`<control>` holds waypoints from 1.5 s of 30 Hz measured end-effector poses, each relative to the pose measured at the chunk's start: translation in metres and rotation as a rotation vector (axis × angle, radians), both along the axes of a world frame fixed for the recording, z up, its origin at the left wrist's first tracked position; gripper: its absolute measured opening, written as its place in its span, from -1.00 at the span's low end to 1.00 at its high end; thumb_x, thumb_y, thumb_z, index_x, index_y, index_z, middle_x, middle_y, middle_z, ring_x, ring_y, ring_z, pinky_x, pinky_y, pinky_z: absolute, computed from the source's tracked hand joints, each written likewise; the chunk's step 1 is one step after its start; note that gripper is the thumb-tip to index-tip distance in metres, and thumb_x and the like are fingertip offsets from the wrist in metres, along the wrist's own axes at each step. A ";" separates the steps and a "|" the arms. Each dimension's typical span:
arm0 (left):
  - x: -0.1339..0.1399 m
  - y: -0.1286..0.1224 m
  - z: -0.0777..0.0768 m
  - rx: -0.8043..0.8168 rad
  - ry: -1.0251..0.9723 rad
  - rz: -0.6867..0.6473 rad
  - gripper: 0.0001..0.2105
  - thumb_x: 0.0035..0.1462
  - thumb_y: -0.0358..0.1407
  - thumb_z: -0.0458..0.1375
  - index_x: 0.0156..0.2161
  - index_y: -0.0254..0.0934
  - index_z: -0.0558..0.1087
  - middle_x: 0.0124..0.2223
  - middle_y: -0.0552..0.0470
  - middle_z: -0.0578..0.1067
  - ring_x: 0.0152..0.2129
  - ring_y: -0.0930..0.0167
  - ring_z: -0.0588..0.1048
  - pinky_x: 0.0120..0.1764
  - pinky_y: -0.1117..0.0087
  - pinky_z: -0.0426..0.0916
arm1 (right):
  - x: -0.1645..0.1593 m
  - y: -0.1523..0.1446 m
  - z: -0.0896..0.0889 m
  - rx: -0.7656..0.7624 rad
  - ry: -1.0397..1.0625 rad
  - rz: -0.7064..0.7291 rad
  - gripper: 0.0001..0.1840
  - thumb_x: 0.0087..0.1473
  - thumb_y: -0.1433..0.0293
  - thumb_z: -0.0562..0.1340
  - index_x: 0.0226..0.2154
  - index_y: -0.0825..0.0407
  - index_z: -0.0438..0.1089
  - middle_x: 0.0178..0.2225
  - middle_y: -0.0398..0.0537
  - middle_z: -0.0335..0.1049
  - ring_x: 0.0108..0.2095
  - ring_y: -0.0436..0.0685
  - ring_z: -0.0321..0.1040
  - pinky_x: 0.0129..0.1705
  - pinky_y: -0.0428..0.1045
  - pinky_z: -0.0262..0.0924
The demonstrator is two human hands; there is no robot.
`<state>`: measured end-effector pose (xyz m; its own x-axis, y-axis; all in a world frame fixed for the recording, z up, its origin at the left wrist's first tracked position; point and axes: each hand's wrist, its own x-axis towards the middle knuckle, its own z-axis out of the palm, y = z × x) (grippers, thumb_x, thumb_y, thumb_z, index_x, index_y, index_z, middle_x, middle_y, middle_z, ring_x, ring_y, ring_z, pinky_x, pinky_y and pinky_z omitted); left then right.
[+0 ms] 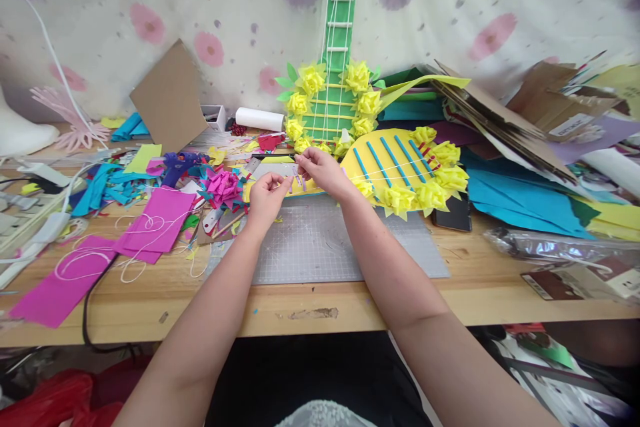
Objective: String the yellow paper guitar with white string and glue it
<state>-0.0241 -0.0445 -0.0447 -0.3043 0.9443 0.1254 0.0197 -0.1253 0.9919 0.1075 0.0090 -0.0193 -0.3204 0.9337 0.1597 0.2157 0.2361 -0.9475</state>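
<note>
A yellow paper guitar with blue bars, purple neck strips and yellow paper flowers lies sideways over the cutting mat. A magenta paper flower sits at its left end. Over the neck, my left hand is closed, thumb and forefinger pinched together; whatever lies between them is too small to make out. Close by on the right, my right hand is also pinched. A thin white string runs from the guitar's body towards it. My fingers hide part of the neck.
Behind stands a green paper guitar ringed with yellow flowers. Left are a blue glue gun, magenta sheets with loose white string, scraps and a cardboard piece. Right are a phone, blue paper and stacked cardboard.
</note>
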 end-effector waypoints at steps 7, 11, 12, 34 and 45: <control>-0.008 0.001 0.012 -0.403 -0.603 -0.319 -0.81 -0.22 -0.29 0.24 -0.51 -0.35 0.34 -0.65 0.25 0.05 -0.76 0.68 0.01 -0.75 0.65 -0.19 | 0.003 -0.007 0.004 0.143 -0.208 0.170 -0.78 0.05 0.32 0.15 -0.56 0.05 0.21 -0.54 -0.20 0.19 -0.51 -0.06 0.15 -0.43 -0.10 0.06; -0.003 -0.001 0.010 -0.257 -0.416 -0.210 -0.80 -0.34 -0.43 0.23 -0.45 -0.35 0.39 -0.61 0.23 0.17 -0.74 0.69 0.05 -0.73 0.65 -0.15 | 0.001 -0.010 0.007 0.234 -0.268 0.159 -0.78 0.03 0.31 0.16 -0.56 0.06 0.26 -0.49 -0.16 0.22 -0.42 -0.03 0.16 -0.35 -0.09 0.06; -0.001 -0.001 0.009 -0.227 -0.333 -0.181 -0.80 -0.34 -0.43 0.22 -0.45 -0.35 0.39 -0.61 0.23 0.18 -0.74 0.68 0.04 -0.73 0.63 -0.14 | 0.000 -0.010 0.007 0.243 -0.281 0.152 -0.79 0.02 0.30 0.17 -0.55 0.06 0.27 -0.47 -0.15 0.23 -0.39 -0.02 0.17 -0.34 -0.09 0.06; -0.006 0.001 -0.010 0.103 0.787 0.034 -0.92 0.02 -0.40 0.08 -0.35 -0.26 0.41 -0.37 0.03 0.42 -0.49 0.44 0.33 -0.39 0.43 0.18 | -0.003 -0.011 0.001 0.222 -0.480 0.143 -0.74 0.07 0.21 0.10 -0.47 0.06 0.27 -0.47 -0.15 0.34 -0.44 -0.02 0.19 -0.43 -0.12 -0.07; -0.003 -0.004 -0.008 0.161 0.401 0.079 -0.97 -0.11 -0.34 0.22 -0.46 -0.20 0.49 -0.53 0.11 0.39 -0.61 0.49 0.22 -0.47 0.50 0.10 | -0.002 -0.003 -0.009 0.021 -0.172 0.175 -0.78 0.05 0.26 0.09 -0.53 0.03 0.16 -0.62 -0.23 0.21 -0.55 -0.05 0.18 -0.47 -0.11 0.07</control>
